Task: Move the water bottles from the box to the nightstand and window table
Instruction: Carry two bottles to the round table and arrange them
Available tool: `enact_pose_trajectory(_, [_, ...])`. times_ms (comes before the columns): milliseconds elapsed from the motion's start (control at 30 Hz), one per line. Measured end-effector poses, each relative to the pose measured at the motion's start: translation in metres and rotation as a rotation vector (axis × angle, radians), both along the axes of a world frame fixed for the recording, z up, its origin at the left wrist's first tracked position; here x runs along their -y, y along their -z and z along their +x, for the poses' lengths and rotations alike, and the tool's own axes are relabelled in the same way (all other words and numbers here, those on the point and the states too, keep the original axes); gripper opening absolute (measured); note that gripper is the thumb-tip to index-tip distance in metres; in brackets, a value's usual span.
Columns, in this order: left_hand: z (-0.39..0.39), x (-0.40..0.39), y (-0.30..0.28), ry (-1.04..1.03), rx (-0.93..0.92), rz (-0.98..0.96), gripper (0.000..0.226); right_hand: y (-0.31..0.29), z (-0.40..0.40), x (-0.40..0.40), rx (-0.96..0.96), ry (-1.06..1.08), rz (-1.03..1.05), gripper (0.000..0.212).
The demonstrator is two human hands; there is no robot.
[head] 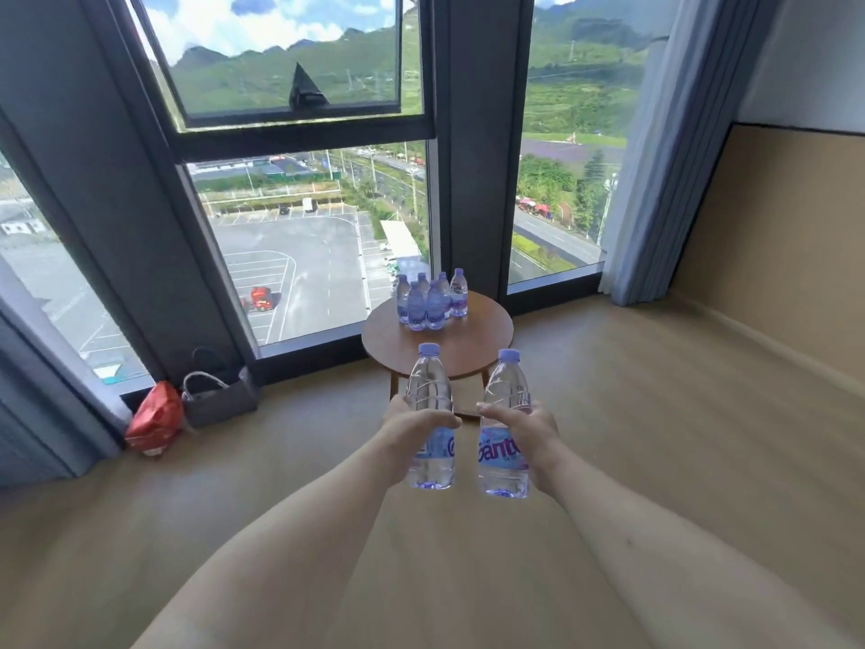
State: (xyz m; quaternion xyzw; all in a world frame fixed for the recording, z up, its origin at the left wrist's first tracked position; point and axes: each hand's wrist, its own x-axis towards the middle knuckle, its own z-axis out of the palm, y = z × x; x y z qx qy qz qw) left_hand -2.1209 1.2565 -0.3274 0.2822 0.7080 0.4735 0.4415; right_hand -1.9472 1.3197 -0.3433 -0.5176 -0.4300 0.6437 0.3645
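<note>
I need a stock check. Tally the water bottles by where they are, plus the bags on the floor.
Bottles on the round table: 6
Bottle in left hand: 1
Bottle in right hand: 1
Red bag: 1
Grey bag: 1
Total: 10

Tall dark-framed windows [299, 147] fill the far wall, bright daylight showing a car park and green hills. Grey-blue curtains [655, 180] hang at the right, over a pale wood floor [655, 437] and a tan wall panel [786, 236]
</note>
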Motion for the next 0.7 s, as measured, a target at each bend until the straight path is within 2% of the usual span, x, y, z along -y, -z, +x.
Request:
enact_pose_trajectory(167, [-0.037, -0.1, -0.012, -0.031, -0.026, 0.004, 0.068, -0.006, -0.039, -0.11, 0.007, -0.027, -0.009, 0.055])
enact_pose_trajectory(367, [-0.07, -0.186, 0.0, -0.062, -0.039, -0.067, 0.067, 0.003, -0.078, -0.195, 0.053, -0.068, -0.046, 0.074])
enact_pose_trajectory(533, [-0.107, -0.263, 0.026, -0.048, -0.103, -0.122, 0.076, 0.025, -0.11, -0.267, 0.087, -0.047, -0.071, 0.074])
enact_pose_trajectory(700, [-0.157, -0.351, 0.053, 0.062, -0.201, -0.193, 0.082, 0.047, -0.15, -0.349, 0.163, -0.017, -0.068, 0.077])
